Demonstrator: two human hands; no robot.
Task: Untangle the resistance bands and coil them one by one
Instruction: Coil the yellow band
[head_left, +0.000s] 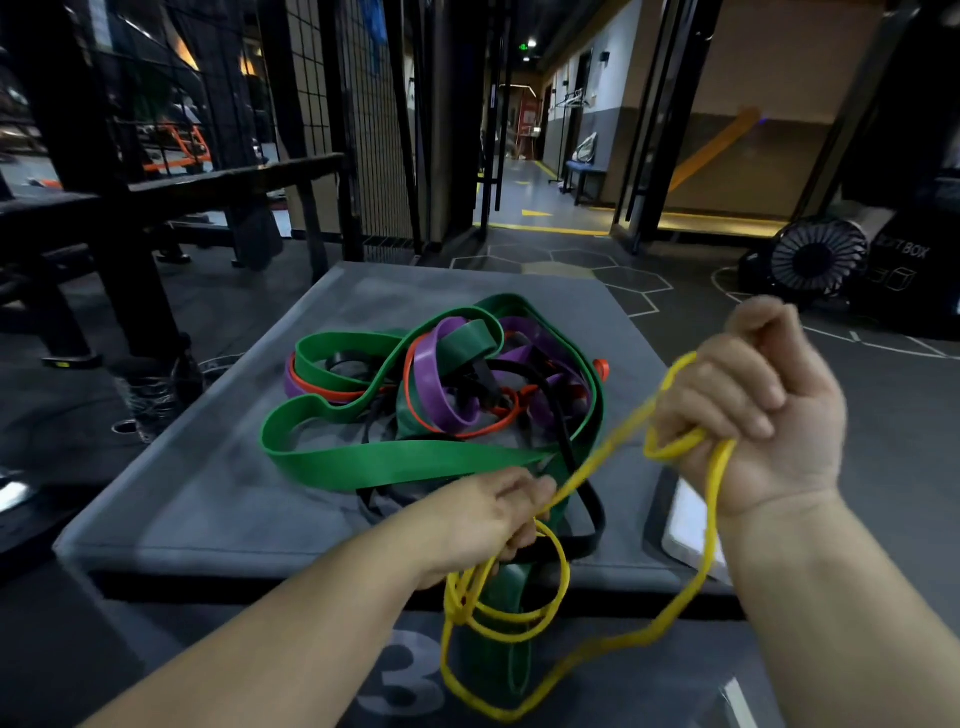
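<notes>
Right hand (753, 410): raised at right, fist curled round yellow band (716, 499).
Left hand (488, 519): near centre, fingers pinching the same band, with loose yellow loops hanging below.
Tangle of green, purple, orange and black bands (415, 460): just beyond the hands, on grey padded platform (208, 493).
Room: dark floor with hexagon lines, fan (818, 262) far right, mesh partition (374, 130) far left, lit corridor (540, 197) far centre.
</notes>
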